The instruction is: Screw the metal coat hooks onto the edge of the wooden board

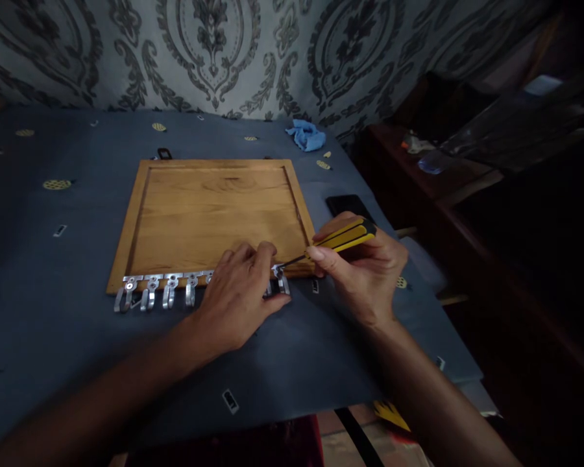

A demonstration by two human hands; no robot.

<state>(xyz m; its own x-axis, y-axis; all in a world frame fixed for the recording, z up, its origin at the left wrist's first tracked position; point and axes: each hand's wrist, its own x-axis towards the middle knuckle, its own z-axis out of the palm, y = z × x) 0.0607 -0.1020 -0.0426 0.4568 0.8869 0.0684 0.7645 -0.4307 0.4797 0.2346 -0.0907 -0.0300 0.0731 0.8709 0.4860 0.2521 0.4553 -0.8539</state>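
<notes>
A wooden board lies flat on a blue cloth-covered table. A metal rail of coat hooks runs along the board's near edge. My left hand rests on the rail's right part, fingers curled down and pressed on it. My right hand grips a yellow-and-black screwdriver. Its tip touches the rail's right end, just beside my left fingertips.
A crumpled blue rag lies at the table's far right. A black phone lies to the right of the board. A dark wooden shelf with small items stands beyond the table's right edge. Patterned wall behind.
</notes>
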